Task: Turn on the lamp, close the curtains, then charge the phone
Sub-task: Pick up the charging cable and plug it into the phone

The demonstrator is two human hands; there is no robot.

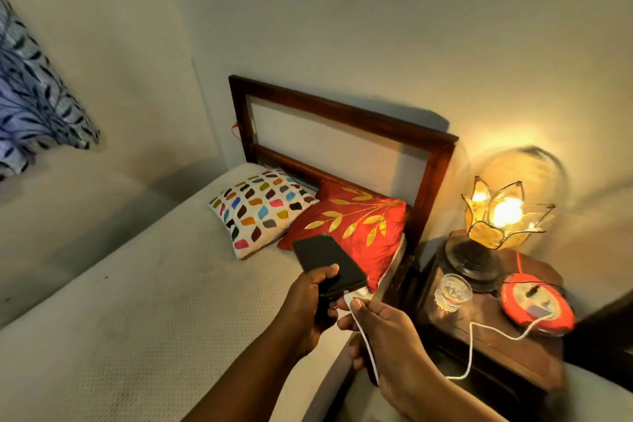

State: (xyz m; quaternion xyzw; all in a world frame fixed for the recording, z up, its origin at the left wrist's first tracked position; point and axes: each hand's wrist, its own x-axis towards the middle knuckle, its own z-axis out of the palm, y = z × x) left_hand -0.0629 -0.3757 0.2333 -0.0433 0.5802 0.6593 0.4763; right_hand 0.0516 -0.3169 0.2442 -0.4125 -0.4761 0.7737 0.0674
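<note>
Gripping the slick, rigid phone (329, 264) edgewise, left hand (308, 305) steadies it while right hand (383, 336) pinches the limp white cable (472, 346) near its plug.

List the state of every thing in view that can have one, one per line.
lamp: lit, on the bedside table
phone: screen dark, gripped by the left hand
charging cable: white, plug end pinched by the right hand at the phone's lower edge; whether seated, cannot tell
glass: upright beside the lamp
curtain: only one edge shows; closed or not, cannot tell
</note>
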